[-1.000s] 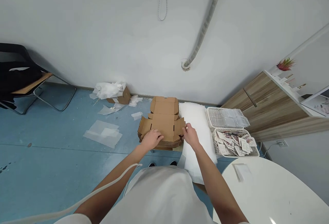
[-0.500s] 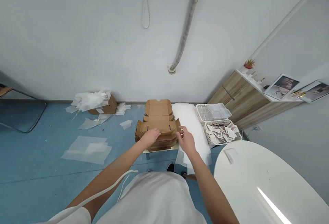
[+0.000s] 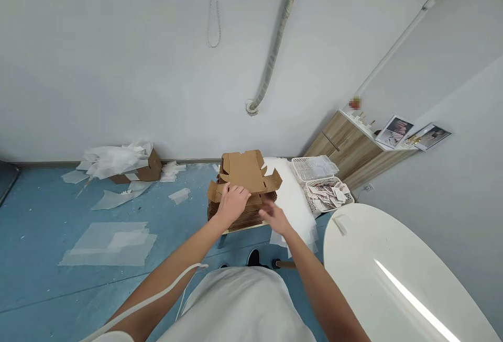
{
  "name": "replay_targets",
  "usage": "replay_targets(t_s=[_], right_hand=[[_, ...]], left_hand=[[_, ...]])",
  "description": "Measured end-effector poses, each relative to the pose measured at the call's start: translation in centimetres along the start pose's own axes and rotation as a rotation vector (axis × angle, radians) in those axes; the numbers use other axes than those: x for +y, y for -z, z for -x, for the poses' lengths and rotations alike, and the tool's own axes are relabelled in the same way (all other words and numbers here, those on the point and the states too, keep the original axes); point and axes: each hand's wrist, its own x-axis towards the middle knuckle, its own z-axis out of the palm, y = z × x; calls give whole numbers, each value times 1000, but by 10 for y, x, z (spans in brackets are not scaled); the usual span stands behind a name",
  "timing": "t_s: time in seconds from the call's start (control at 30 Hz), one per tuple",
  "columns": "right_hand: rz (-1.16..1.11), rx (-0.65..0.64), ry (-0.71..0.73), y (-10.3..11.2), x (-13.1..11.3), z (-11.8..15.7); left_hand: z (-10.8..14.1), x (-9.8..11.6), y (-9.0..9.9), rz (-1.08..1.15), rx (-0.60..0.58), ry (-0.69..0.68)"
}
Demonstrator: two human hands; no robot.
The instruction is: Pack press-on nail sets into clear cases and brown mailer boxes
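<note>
A flat, unfolded cardboard box (image 3: 245, 169) with side flaps bent up lies on top of a stack of similar box blanks (image 3: 247, 220). My left hand (image 3: 234, 203) is closed over its near edge, fingers on top. At the near right side of the stack, my right hand (image 3: 275, 217) is a little blurred, its thumb and fingers apart, just below the box's right flap. Nothing shows between those fingers. The stack rests on a low stand, mostly hidden beneath it.
White foam sheets (image 3: 288, 195) lie right of the stack, beside two white baskets, one holding printed cards (image 3: 328, 195). A round white table (image 3: 377, 258) stands at the right, a wooden cabinet (image 3: 334, 138) behind. Packing scraps (image 3: 118, 161) and a sheet (image 3: 113, 245) lie on the floor at left.
The top box has been lifted and shifted, and its near part now stands above the stack. My left hand has closed on its near edge; my right hand has moved down from the right flap.
</note>
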Motion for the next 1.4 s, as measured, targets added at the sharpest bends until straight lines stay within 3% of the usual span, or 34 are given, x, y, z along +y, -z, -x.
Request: replay_targets(t_s=[0.07,0.13,0.33,0.47,0.6,0.77,0.9,1.03,1.17,1.23,1.33,1.4], right_hand=[[-219,162,-94,16,-9,2],[-291,222,-150,30,-18,3],[-232,183,-287,43,-27,-3],[-232,261,-269,37,-18,-2],[-406,390,-227,37,-4,11],[-574,567,-178,53,13,38],[-615,701,-170,80,28,75],[-754,874,-158,111,54,130],[-881,1049,-175,133,92,196],[-907,1117,-215,138,113,228],[-922,1215,-299,141,147,273],[-914,1267,-340,142,171,300]], left_hand=[[9,4,1,22,29,-36],[17,10,-2,45,46,-50],[35,26,-14,122,32,-69],[42,29,-14,199,-51,-15],[43,36,-4,284,-146,81],[24,61,2,313,-110,160],[2,87,-10,405,-82,226],[-7,117,-40,601,-149,283],[-4,164,-80,963,-442,337],[1,193,-95,1064,-614,283],[9,236,-111,999,-792,123],[14,264,-119,901,-844,28]])
